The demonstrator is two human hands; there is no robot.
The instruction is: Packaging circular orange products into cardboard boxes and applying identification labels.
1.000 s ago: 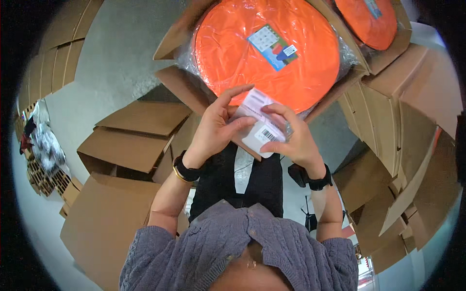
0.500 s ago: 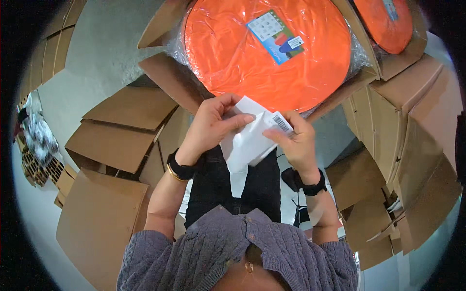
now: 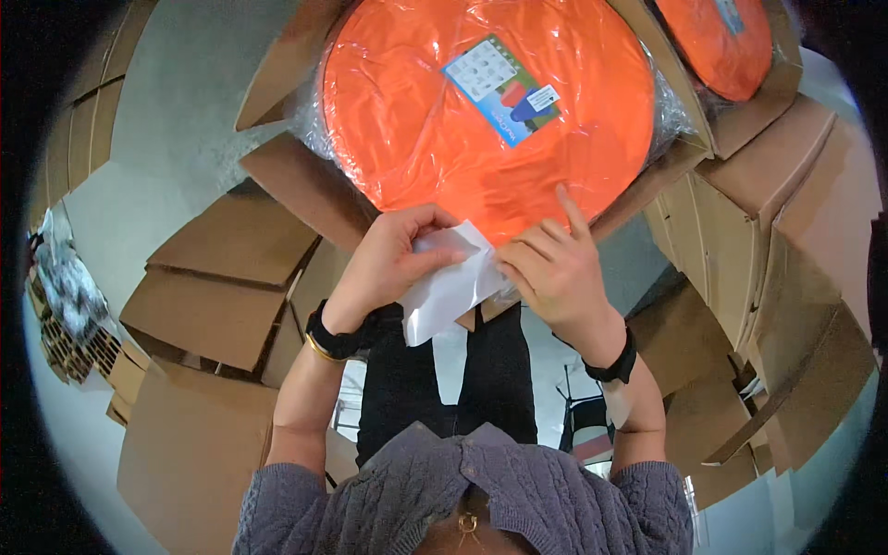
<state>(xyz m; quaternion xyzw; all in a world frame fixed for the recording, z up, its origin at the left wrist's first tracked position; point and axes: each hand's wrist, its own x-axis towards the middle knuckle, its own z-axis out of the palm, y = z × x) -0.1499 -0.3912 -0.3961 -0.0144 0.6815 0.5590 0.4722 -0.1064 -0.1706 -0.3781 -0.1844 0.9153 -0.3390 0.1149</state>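
Observation:
A folded white label sheet [image 3: 450,285] is pinched between the thumb and fingers of my left hand [image 3: 393,268], low in front of an open carton. My right hand [image 3: 560,273] is at the sheet's right edge, fingertips closed on it and one finger raised. Whether a loose label sits in that pinch is hidden. Just beyond both hands, a round orange fabric item [image 3: 416,129] in clear plastic wrap fills the cardboard box [image 3: 310,190]. A printed card [image 3: 504,90] with a small white sticker lies on top of it.
A second box at the upper right holds another wrapped orange item [image 3: 717,46]. Flattened cardboard [image 3: 222,310] is stacked on the left, and more cartons [image 3: 768,176] stand on the right. Plastic-wrapped goods [image 3: 72,287] and a pallet [image 3: 88,356] are at the far left.
The sheet has tilted and moved slightly down and left, and its barcode no longer shows. My right hand has turned, raising one finger. The box appears shifted left in view.

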